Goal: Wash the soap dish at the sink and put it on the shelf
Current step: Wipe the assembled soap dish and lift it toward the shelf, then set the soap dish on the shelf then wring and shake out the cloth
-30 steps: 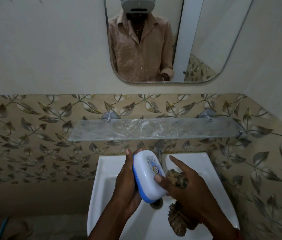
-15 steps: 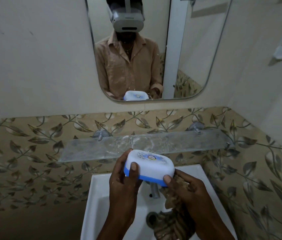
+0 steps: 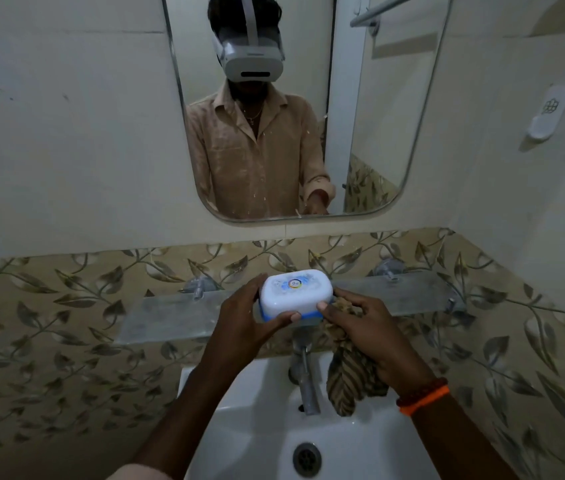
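The soap dish (image 3: pixel 294 293) is a white lidded box with a blue base. It lies flat at the height of the glass shelf (image 3: pixel 170 315), over the shelf's middle; whether it rests on the glass I cannot tell. My left hand (image 3: pixel 243 322) grips its left end, thumb along the front edge. My right hand (image 3: pixel 366 327) holds its right end with the thumb and also clutches a brown striped cloth (image 3: pixel 352 379) that hangs down over the sink (image 3: pixel 239 431).
A metal tap (image 3: pixel 305 379) stands under the shelf, over the basin, with the drain (image 3: pixel 306 459) below. A mirror (image 3: pixel 378 133) hangs above the shelf. A white wall holder (image 3: pixel 548 112) is on the right wall. Leaf-patterned tiles (image 3: pixel 49 323) run behind the shelf.
Both hands have lifted the soap dish from over the basin up to the shelf and turned it from on edge to flat. The view has tilted upward.
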### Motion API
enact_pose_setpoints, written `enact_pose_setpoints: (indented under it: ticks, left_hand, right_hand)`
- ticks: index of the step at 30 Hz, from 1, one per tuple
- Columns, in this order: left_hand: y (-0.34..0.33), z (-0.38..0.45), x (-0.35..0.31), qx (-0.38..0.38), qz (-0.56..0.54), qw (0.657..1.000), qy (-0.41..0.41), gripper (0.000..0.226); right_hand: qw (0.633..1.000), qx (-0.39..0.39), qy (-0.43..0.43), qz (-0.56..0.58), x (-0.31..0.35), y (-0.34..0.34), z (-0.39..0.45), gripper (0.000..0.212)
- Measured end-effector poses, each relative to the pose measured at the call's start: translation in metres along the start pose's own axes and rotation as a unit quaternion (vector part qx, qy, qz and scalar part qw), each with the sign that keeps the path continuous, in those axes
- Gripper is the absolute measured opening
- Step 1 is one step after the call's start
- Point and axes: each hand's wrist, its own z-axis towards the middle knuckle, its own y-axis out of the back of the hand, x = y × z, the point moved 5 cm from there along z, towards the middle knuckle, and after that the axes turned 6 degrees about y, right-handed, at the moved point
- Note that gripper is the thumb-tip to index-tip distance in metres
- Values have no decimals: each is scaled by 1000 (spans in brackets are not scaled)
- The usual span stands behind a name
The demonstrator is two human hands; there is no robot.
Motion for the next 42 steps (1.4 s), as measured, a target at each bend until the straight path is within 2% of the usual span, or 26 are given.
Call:
enact_pose_setpoints:
  ticks: [3, 14, 24, 26, 28, 29, 31, 33, 34, 36, 38, 39, 40, 42]
  left_hand:
    - [-1, 12, 6, 5, 16, 1000, -3, 68]
    - [-5, 26, 21, 17, 70, 997, -28, 71]
    - [-2, 26, 22, 25, 127, 991, -15, 83]
    - [-1, 23, 20, 37, 133, 990, 6, 90]
    - [3, 18, 19, 19, 151, 987, 43, 95]
    - [9, 12, 16, -15, 142, 988, 56, 88]
    - [22, -10, 3, -122, 72, 989, 36, 55]
    - [22, -42, -12, -173, 11, 985, 2, 25]
    - [16, -57, -14, -158, -17, 987, 18, 20]
    - [-5, -81, -13, -74, -109, 985, 112, 30]
    - [-32, -100, -9, 71, -240, 941, 227, 46]
    - [-44, -109, -12, 149, -292, 909, 259, 50]
    - [-51, -118, -14, 194, -322, 886, 272, 53]
    - [-50, -132, -15, 193, -334, 882, 271, 57]
  right_hand:
    - [999, -3, 2, -33, -5, -4, 9, 35]
    - [983, -23, -2, -181, -7, -9, 23, 39]
    - [985, -17, -14, -169, -3, -8, 20, 36]
    - [986, -24, -2, -164, 0, -5, 15, 27]
    - [987, -34, 18, -155, 5, -2, 6, 14]
    - [989, -38, 27, -142, 6, -1, 1, 14]
    - [994, -40, 49, -83, 10, 0, -12, 4]
    - [998, -28, 59, 0, 11, -1, -25, 19]
    - [997, -14, 52, 50, 7, -3, -30, 25]
    - [987, 15, 42, 154, 2, -7, -41, 34]
    - [970, 46, 40, 237, 0, -13, -51, 41]
    - [961, 58, 38, 269, 1, -16, -57, 44]
    - [951, 71, 37, 299, -1, -19, -60, 46]
    - [926, 87, 21, 366, -2, -22, -68, 51]
